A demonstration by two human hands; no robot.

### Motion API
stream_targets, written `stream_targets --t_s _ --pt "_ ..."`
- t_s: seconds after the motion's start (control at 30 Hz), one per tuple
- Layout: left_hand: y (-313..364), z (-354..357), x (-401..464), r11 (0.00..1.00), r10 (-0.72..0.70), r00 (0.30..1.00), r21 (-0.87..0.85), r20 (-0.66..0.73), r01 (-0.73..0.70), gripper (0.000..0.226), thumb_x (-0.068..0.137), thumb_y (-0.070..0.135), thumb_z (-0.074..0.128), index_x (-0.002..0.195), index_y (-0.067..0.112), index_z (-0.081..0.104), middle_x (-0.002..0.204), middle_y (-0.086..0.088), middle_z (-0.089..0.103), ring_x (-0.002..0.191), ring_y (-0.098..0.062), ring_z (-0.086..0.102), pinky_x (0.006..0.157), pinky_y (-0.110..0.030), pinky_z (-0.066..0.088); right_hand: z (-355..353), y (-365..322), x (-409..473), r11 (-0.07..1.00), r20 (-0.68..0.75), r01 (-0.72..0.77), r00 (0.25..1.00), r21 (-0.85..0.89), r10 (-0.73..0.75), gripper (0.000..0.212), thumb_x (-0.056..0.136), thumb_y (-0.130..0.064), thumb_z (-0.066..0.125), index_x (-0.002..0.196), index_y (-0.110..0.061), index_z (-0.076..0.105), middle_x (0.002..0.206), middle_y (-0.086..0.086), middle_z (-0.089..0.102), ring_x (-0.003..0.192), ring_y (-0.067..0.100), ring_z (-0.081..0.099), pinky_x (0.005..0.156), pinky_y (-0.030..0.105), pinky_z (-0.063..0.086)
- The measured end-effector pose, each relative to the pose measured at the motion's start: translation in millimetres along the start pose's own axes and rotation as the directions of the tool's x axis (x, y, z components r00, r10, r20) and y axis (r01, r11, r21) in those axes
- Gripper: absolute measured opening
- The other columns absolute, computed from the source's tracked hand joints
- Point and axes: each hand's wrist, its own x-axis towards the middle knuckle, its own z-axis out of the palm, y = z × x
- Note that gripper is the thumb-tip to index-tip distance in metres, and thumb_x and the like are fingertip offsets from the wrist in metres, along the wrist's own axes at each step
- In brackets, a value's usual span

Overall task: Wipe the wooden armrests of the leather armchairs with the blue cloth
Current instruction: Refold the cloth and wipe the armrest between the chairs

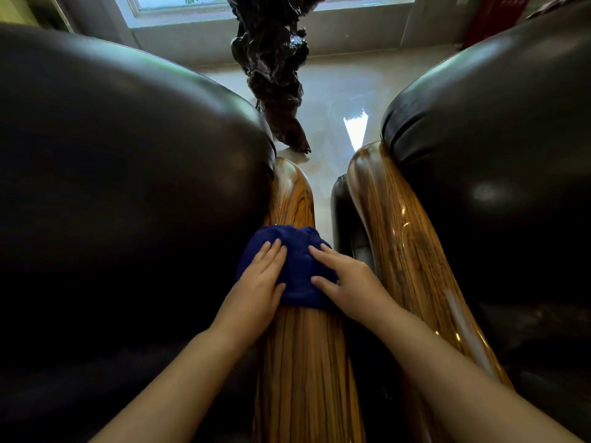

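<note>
The blue cloth (pixel 295 270) is pressed flat on the left armrest (pixel 303 362) under the open left hand (pixel 260 282) and right hand (pixel 348 282). Even pressure should probably be kept, and strokes run along the grain to the rounded end.

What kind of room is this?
Probably a sitting room or lounge: two leather armchairs with wooden armrests, a polished floor, and a dark carved sculpture by a window.
</note>
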Motion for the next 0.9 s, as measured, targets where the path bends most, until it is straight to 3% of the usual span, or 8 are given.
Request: stream_targets --t_s 0.17,0.23,0.33,0.53,0.67,0.8,0.9 --pt "-3.2 -15.9 37.7 0.998 -0.015 0.997 0.065 0.074 0.010 0.068 0.091 0.014 0.047 0.145 0.018 0.007 0.157 0.002 0.001 0.140 -0.004 -0.005 0.113 -0.020 -0.003 -5.0 -0.4 29.7 1.000 0.008 -0.003 1.000 0.008 0.002 0.059 0.088 -0.021 0.058 0.140 -0.023 0.032 0.152 0.005 0.029 0.139 0.019 0.027 0.112 0.032 0.023" --pt "-2.6 -22.3 49.8 0.998 -0.028 0.998 0.054 0.055 0.025 0.069 0.088 0.010 0.053 0.144 0.015 0.014 0.157 -0.001 0.010 0.143 -0.011 0.006 0.115 -0.023 0.003 -4.7 -2.7 39.4 1.000 -0.033 -0.001 0.999 0.020 0.001 0.056 0.087 -0.020 0.058 0.139 -0.020 0.036 0.148 0.008 0.037 0.136 0.020 0.033 0.110 0.029 0.026" --pt "-2.7 -28.7 60.1 0.998 -0.045 0.999 0.033 -0.026 0.046 0.067 0.080 0.007 0.062 0.140 0.014 0.031 0.151 -0.005 0.030 0.140 -0.017 0.025 0.118 -0.030 0.015 -7.1 -4.0 47.9 1.000 -0.107 -0.011 0.994 0.015 0.013 0.050 0.086 -0.022 0.061 0.134 -0.021 0.045 0.135 0.007 0.054 0.123 0.020 0.048 0.094 0.020 0.031" --pt "7.5 -28.4 55.9 0.992 -0.048 0.995 0.108 -0.091 0.058 0.056 0.078 0.005 0.062 0.131 0.013 0.048 0.138 -0.008 0.050 0.128 -0.023 0.043 0.109 -0.030 0.030 -4.5 -6.6 34.6 0.996 -0.236 -0.009 0.972 -0.086 -0.012 0.035 0.085 -0.021 0.061 0.120 -0.019 0.060 0.117 0.004 0.066 0.107 0.017 0.059 0.093 0.027 0.042" --pt "21.0 -18.8 30.6 0.995 -0.029 0.997 0.096 -0.070 0.035 0.043 0.084 0.009 0.054 0.126 0.018 0.054 0.124 -0.010 0.059 0.115 -0.024 0.053 0.099 -0.029 0.039 -18.8 -5.2 15.4 0.984 -0.102 -0.029 0.995 -0.179 0.010 0.030 0.084 -0.018 0.060 0.114 -0.021 0.063 0.109 0.002 0.069 0.096 0.012 0.062 0.079 0.024 0.047" --pt "34.9 -32.6 -3.9 0.995 -0.091 0.992 -0.040 0.082 0.095 0.034 0.083 0.009 0.058 0.115 0.017 0.063 0.118 -0.006 0.065 0.110 -0.015 0.058 0.096 -0.026 0.044 -35.3 -15.1 -20.0 0.969 0.099 -0.022 0.994 -0.247 0.048 0.028 0.083 -0.019 0.063 0.110 -0.022 0.063 0.106 -0.002 0.067 0.088 0.005 0.060 0.073 0.019 0.049" --pt "43.8 -58.3 -23.7 0.983 -0.131 0.968 -0.097 0.213 0.154 0.027 0.079 0.010 0.064 0.105 0.018 0.068 0.104 -0.001 0.069 0.091 -0.007 0.062 0.077 -0.018 0.049 -48.3 -39.0 -36.3 0.957 0.187 0.028 0.982 -0.288 0.028 0.022 0.082 -0.022 0.064 0.103 -0.023 0.065 0.097 -0.005 0.067 0.082 0.003 0.060 0.070 0.019 0.050"
